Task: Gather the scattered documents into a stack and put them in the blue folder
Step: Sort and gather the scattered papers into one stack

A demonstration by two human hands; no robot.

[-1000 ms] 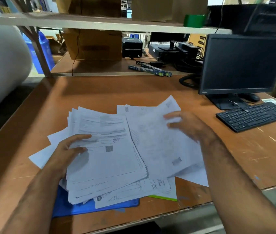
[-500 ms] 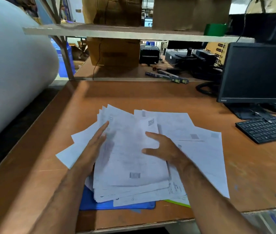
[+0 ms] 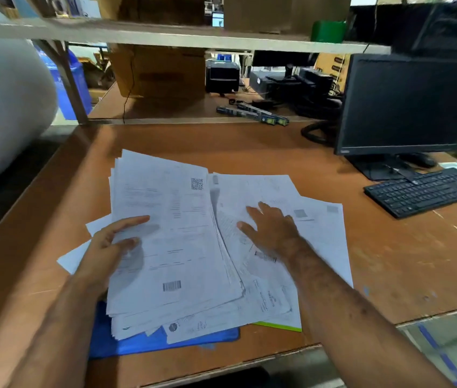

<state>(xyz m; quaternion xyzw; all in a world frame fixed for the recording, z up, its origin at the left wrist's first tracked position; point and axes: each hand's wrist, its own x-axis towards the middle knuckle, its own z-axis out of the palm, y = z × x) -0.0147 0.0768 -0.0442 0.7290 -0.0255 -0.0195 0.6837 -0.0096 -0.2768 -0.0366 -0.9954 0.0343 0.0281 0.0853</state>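
A thick stack of printed white documents (image 3: 171, 236) lies on the brown table, with more loose sheets (image 3: 316, 231) fanned out to its right. The blue folder (image 3: 143, 343) lies flat under the papers, and only its near edge shows. My left hand (image 3: 109, 247) grips the stack's left edge, thumb on top of it. My right hand (image 3: 272, 228) rests flat on the loose sheets just right of the stack, fingers spread. A green-edged sheet (image 3: 277, 326) peeks out under the right pile.
A black monitor (image 3: 409, 105) and keyboard (image 3: 426, 191) stand at the right. A large white roll (image 3: 6, 107) fills the left side. A shelf (image 3: 182, 37) with cardboard boxes spans the back, and a coiled cable (image 3: 316, 133) lies near the monitor.
My right hand has slid a sheet leftward onto the stack and come back to the loose sheets on the right. My left hand has stayed at the stack's left edge.
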